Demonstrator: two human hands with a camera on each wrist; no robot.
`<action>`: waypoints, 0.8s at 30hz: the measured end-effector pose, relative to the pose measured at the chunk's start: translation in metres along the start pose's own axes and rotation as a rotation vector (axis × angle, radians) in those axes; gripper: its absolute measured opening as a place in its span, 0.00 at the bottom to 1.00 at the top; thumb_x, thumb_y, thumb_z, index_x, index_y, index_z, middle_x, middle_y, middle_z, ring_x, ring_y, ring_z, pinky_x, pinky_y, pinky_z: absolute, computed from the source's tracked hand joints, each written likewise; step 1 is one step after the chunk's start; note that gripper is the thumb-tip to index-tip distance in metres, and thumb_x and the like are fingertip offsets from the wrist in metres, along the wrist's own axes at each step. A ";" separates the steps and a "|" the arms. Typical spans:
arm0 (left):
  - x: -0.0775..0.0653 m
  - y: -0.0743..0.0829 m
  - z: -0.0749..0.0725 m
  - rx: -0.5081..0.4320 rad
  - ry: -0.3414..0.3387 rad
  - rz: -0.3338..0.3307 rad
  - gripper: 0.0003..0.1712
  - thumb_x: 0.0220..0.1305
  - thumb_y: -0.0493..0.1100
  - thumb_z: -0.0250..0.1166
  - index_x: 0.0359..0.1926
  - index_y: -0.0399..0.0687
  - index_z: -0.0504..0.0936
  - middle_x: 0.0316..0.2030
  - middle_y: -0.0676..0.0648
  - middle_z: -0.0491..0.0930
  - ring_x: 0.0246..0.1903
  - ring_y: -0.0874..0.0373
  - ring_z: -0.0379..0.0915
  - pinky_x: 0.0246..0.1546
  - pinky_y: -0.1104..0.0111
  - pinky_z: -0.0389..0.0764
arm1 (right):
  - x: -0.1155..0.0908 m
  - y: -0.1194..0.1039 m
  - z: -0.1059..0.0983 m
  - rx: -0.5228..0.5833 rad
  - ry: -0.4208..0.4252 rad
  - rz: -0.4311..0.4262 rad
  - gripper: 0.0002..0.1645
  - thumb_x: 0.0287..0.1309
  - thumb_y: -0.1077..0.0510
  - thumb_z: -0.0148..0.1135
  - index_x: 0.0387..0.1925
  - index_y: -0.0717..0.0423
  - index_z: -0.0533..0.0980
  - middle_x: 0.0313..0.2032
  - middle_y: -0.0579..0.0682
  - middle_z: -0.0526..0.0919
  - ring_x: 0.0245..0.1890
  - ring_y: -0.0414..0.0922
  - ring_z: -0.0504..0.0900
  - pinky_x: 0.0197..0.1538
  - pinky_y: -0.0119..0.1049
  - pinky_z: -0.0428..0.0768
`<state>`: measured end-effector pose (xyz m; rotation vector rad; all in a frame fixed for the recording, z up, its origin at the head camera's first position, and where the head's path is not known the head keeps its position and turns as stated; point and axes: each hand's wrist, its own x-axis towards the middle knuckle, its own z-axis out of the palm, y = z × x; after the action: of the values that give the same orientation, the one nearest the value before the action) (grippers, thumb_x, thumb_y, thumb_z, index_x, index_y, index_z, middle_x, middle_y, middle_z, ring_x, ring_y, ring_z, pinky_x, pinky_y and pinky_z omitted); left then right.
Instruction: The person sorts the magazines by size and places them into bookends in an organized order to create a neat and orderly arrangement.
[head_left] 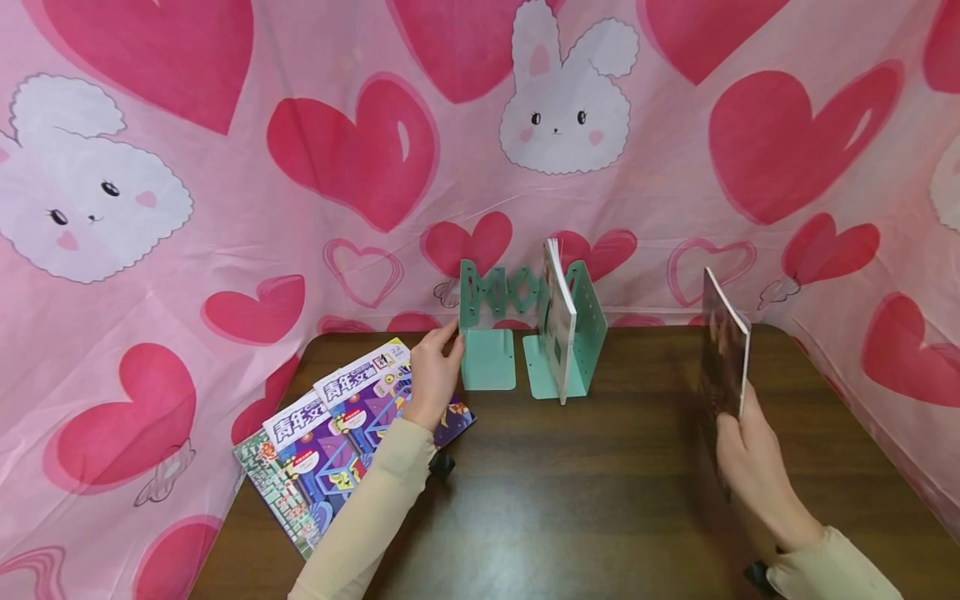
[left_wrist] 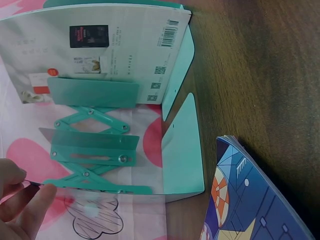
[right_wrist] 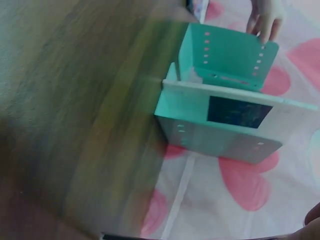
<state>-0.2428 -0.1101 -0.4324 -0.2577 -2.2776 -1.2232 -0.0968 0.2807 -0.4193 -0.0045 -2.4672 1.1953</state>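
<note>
A green expandable bookend point(head_left: 489, 360) with a folding lattice back stands at the table's far edge. My left hand point(head_left: 433, 375) pinches the outer edge of its left end plate between thumb and fingers, seen too in the left wrist view, where the fingertips point(left_wrist: 42, 200) meet the plate. One magazine point(left_wrist: 135, 45) stands upright inside the bookend near the right plate, its back cover with barcode toward the left. Off to the right, my right hand point(head_left: 757, 462) grips another magazine point(head_left: 723, 350) with a dark cover, held upright and apart from the bookend.
Several overlapping magazines point(head_left: 352, 425) with purple and green covers lie on the left of the dark wooden table point(head_left: 600, 500), beneath my left forearm. A pink cloth point(head_left: 465, 192) printed with hearts and rabbits hangs behind the table and along its sides.
</note>
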 end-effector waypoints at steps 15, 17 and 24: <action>0.001 0.000 -0.002 -0.019 -0.007 0.004 0.20 0.72 0.36 0.66 0.63 0.37 0.83 0.49 0.37 0.87 0.49 0.44 0.85 0.48 0.51 0.85 | -0.012 -0.038 0.008 0.097 -0.083 -0.053 0.42 0.77 0.66 0.40 0.84 0.36 0.48 0.74 0.69 0.64 0.73 0.50 0.63 0.61 0.11 0.57; 0.001 0.000 -0.002 -0.020 -0.011 0.000 0.20 0.73 0.37 0.66 0.63 0.38 0.83 0.49 0.37 0.87 0.50 0.44 0.85 0.48 0.51 0.85 | -0.015 -0.042 0.010 0.113 -0.090 -0.063 0.42 0.77 0.67 0.40 0.84 0.36 0.49 0.75 0.68 0.63 0.73 0.46 0.62 0.61 0.11 0.57; 0.000 0.000 -0.001 -0.020 -0.020 -0.019 0.21 0.72 0.37 0.67 0.64 0.39 0.83 0.50 0.37 0.87 0.50 0.44 0.85 0.52 0.51 0.85 | -0.024 -0.055 0.017 0.163 -0.110 -0.077 0.40 0.77 0.68 0.39 0.83 0.41 0.52 0.75 0.65 0.64 0.73 0.39 0.62 0.62 0.12 0.59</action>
<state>-0.2426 -0.1114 -0.4318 -0.2574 -2.2908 -1.2593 -0.0712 0.2287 -0.3956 0.2057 -2.4301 1.3933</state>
